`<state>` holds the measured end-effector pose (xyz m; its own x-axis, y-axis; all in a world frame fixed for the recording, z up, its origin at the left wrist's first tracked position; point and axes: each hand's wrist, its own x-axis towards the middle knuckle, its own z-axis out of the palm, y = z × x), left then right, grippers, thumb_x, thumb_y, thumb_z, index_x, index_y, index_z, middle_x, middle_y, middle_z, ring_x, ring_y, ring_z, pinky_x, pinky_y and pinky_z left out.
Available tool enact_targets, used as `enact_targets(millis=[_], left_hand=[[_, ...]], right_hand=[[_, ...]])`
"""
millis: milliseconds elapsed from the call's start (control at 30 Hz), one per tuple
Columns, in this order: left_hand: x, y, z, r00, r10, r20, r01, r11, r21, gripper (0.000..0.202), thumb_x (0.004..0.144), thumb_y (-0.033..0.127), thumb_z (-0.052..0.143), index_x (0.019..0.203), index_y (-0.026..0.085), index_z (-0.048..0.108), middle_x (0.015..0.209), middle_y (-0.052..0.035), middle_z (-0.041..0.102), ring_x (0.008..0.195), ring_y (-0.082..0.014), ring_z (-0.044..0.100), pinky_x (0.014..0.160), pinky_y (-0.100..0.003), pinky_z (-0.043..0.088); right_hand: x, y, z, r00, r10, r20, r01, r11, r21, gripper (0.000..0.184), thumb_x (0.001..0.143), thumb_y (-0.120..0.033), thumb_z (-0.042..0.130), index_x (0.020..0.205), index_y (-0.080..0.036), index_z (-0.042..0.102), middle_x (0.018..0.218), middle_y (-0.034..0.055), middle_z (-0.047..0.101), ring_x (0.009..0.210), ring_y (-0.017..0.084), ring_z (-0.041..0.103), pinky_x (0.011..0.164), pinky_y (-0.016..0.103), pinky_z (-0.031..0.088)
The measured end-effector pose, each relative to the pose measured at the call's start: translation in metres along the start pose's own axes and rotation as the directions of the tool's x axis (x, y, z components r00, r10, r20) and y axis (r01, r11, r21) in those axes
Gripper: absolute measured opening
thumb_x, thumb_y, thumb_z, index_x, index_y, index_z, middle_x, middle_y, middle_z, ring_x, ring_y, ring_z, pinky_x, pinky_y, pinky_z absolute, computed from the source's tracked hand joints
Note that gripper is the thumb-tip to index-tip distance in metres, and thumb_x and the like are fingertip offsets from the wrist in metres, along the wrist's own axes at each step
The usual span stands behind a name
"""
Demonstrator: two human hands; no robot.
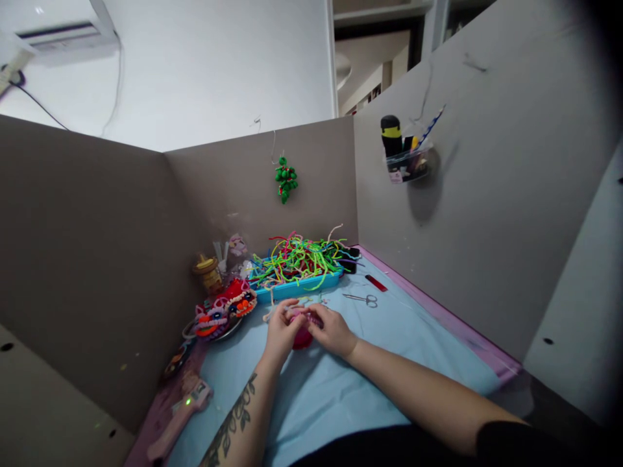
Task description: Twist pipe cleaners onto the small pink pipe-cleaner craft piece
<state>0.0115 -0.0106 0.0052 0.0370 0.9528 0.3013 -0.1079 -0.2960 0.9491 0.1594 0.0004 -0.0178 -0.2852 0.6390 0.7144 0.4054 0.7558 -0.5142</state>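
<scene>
Both hands meet over the blue cloth (389, 376) at the middle of the table. My left hand (282, 334) has its fingers bent and pressed in on a pink and red fuzzy piece (302, 338), which looks like pipe-cleaner work. From the other side my right hand (333, 332) pinches the same piece with thumb and fingers. The fingers cover much of it, so its full shape is hidden. Just beyond the hands stands a blue tray (304, 285) heaped with colourful pipe cleaners (306, 259). A pale strand (268, 314) lies near my left fingers.
Scissors (363, 299) and a small red object (376, 283) lie right of the tray. Decorated fuzzy pieces (219, 318) and a pink glue gun (182, 415) with a green light sit left. Grey panels surround the table, bearing a green ornament (285, 180) and a hanging tool cup (407, 165).
</scene>
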Motion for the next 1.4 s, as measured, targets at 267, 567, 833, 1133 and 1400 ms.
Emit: enact_targets(millis=[267, 567, 833, 1133, 1400], left_hand=[[0.003, 0.001, -0.016, 0.944, 0.324, 0.062, -0.322, 0.859, 0.397, 0.054, 0.076, 0.021, 0.061, 0.127, 0.022, 0.041, 0.122, -0.0118, 0.057, 0.099, -0.0193, 0.06, 0.08, -0.032, 0.048], [0.002, 0.008, -0.031, 0.779, 0.453, 0.433, -0.609, 0.385, 0.693, 0.019, 0.086, 0.018, 0.05, 0.095, 0.021, 0.066, 0.093, -0.0057, 0.068, 0.087, -0.0158, 0.062, 0.077, -0.028, 0.049], [0.001, 0.013, -0.029, 0.823, 0.353, 0.445, -0.543, 0.263, 0.797, 0.016, 0.085, 0.022, 0.052, 0.092, 0.019, 0.067, 0.084, -0.006, 0.069, 0.078, -0.0173, 0.062, 0.072, -0.028, 0.048], [0.001, 0.013, -0.024, 0.907, 0.158, 0.39, -0.412, 0.141, 0.9, 0.021, 0.087, 0.024, 0.046, 0.085, 0.019, 0.066, 0.081, -0.007, 0.069, 0.076, -0.0196, 0.063, 0.068, -0.028, 0.044], [0.004, 0.012, -0.029, 0.828, 0.299, 0.474, -0.544, 0.224, 0.809, 0.032, 0.084, 0.025, 0.053, 0.115, 0.023, 0.058, 0.107, -0.0084, 0.066, 0.096, -0.0214, 0.06, 0.082, -0.034, 0.044]], right_hand=[[0.005, 0.002, -0.005, 1.0, 0.003, -0.021, -0.003, 1.0, 0.002, 0.015, 0.088, -0.022, 0.044, 0.095, -0.02, 0.058, 0.086, 0.005, 0.063, 0.083, 0.017, 0.057, 0.076, 0.029, 0.045], [0.005, 0.003, -0.006, 0.995, -0.01, 0.1, 0.014, 0.999, -0.04, 0.019, 0.089, -0.02, 0.042, 0.091, -0.02, 0.061, 0.085, 0.0042, 0.065, 0.08, 0.016, 0.059, 0.074, 0.026, 0.045], [0.004, 0.006, -0.004, 0.992, -0.03, 0.124, 0.042, 0.995, -0.091, 0.018, 0.089, -0.023, 0.045, 0.09, -0.02, 0.063, 0.084, 0.0036, 0.066, 0.079, 0.015, 0.058, 0.072, 0.025, 0.043], [0.004, 0.001, -0.008, 0.973, -0.197, 0.119, 0.229, 0.872, -0.433, 0.02, 0.09, -0.026, 0.046, 0.083, -0.018, 0.063, 0.073, 0.0068, 0.063, 0.075, 0.019, 0.054, 0.069, 0.031, 0.038], [0.005, 0.004, -0.006, 0.986, -0.122, 0.112, 0.158, 0.894, -0.419, 0.018, 0.089, -0.023, 0.045, 0.082, -0.018, 0.061, 0.073, 0.0055, 0.063, 0.071, 0.017, 0.055, 0.066, 0.029, 0.038]])
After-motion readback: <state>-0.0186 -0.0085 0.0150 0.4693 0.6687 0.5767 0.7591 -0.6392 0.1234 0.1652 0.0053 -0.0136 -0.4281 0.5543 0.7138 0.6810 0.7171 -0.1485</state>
